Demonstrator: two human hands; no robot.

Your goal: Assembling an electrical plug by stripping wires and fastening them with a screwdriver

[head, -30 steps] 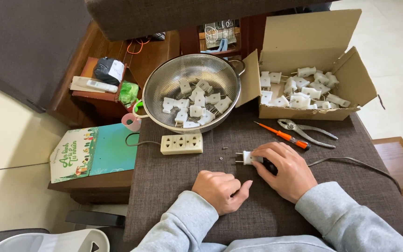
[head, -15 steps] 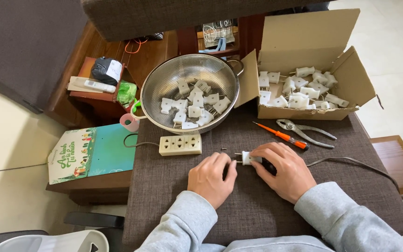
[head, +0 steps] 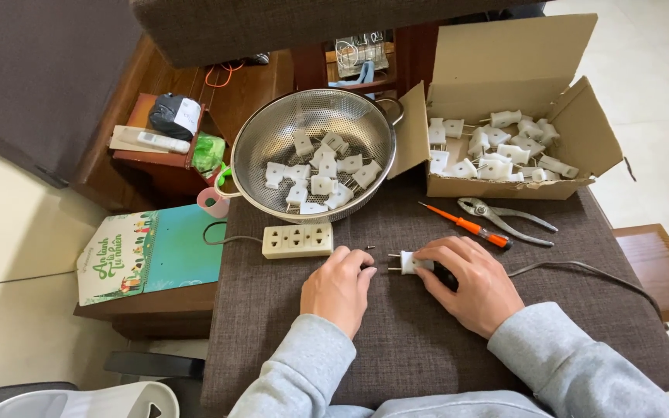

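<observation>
Plug (head: 407, 263), white, two prongs pointing left, near centre of brown cushion (head: 427, 356), pinched in right hand (head: 470, 282). Left hand (head: 340, 288) loosely curled just left, knuckles down. Far: one strainer (head: 272, 139), one box (head: 520, 70), one screwdriver (head: 464, 225), one pliers (head: 505, 219), one power strip (head: 297, 241).

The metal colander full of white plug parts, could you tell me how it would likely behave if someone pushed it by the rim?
The colander would probably rock or tip: its bowl looks rounded. It seems light, being thin mesh. The loose plug parts inside would likely slide and rattle.
</observation>
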